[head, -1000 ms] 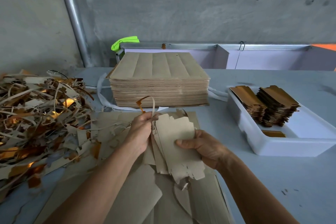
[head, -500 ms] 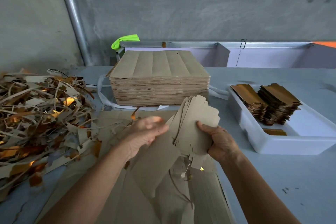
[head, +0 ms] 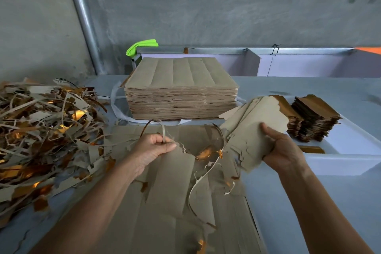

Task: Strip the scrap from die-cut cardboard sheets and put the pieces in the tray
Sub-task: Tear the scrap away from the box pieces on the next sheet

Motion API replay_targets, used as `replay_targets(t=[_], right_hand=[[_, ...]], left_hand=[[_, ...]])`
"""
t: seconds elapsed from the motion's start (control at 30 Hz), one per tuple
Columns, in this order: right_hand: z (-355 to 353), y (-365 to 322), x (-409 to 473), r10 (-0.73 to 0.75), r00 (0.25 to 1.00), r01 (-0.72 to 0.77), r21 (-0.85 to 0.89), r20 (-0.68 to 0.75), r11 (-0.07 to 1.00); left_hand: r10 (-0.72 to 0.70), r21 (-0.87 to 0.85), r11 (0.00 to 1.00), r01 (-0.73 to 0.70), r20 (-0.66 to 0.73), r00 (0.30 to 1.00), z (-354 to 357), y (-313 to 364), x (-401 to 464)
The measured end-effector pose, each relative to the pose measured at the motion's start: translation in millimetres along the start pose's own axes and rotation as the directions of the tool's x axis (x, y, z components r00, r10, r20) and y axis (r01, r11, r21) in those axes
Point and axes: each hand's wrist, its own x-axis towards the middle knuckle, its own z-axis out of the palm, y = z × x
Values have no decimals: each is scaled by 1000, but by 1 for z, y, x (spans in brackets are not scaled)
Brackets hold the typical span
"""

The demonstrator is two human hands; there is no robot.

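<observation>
My right hand (head: 282,150) grips a fanned bundle of brown die-cut pieces (head: 253,128), held just left of the white tray (head: 340,163). The tray holds two stacks of gold-faced pieces (head: 313,117) and one loose gold piece. My left hand (head: 152,148) is curled round thin scrap strips (head: 164,132) that stick up from its fist. Below both hands lie torn die-cut sheets (head: 171,192) on the grey table, with loose curling strips and gold flecks on them.
A tall stack of uncut cardboard sheets (head: 181,88) stands at the back centre. A big heap of scrap strips (head: 41,130) fills the left side. A metal pipe (head: 82,18), a green cloth (head: 142,46) and a low partition (head: 288,62) line the concrete wall.
My right hand has carried the bundle of pieces to the right, toward the tray. My left hand let go of the bundle, closed round scrap strips and moved slightly left.
</observation>
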Motion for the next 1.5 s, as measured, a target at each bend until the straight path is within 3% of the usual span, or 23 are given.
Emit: replay_targets(t=[0.13, 0.3, 0.47, 0.7, 0.83, 0.93, 1.03, 1.1, 1.17, 1.2, 1.33, 1.5], right_hand=[[-1, 5, -6, -20, 992, 34, -111, 124, 993], [18, 34, -19, 150, 947, -76, -253, 284, 965], [35, 60, -27, 242, 906, -74, -433, 348, 898], [36, 67, -21, 207, 951, -96, -418, 229, 904], [30, 68, -17, 175, 979, -136, -312, 101, 940], [21, 63, -14, 189, 982, -183, -158, 23, 970], [17, 53, -12, 215, 976, -216, -37, -20, 976], [18, 47, -11, 232, 972, -232, -3, -29, 973], [21, 47, -12, 252, 967, -252, -6, -22, 968], [23, 49, -13, 263, 965, -263, -9, -9, 965], [27, 51, -17, 283, 959, -283, 0, 19, 959], [23, 38, -16, 255, 966, -250, 82, -53, 965]], left_hand=[[1, -63, 998, -3, -40, 999, 8, 4, 0], [10, -111, 993, -32, -186, 983, 25, 13, 4], [-35, -150, 989, 7, -184, 982, 41, 22, 6], [-125, -405, 913, 37, -193, 973, 41, 23, -2], [-224, -610, 791, 55, -205, 953, 38, 27, -8], [-175, -509, 859, 53, -194, 965, 28, 21, -9], [-45, -248, 969, -6, -197, 979, 21, 12, -14], [45, -138, 989, -49, -35, 998, 18, 11, -21], [85, -73, 995, -71, 208, 975, 22, 13, -29], [94, -42, 995, -86, 256, 962, 25, 12, -30], [56, -51, 998, -46, 201, 978, 33, 11, -27], [37, 50, 998, -47, 189, 981, 16, 5, -27]])
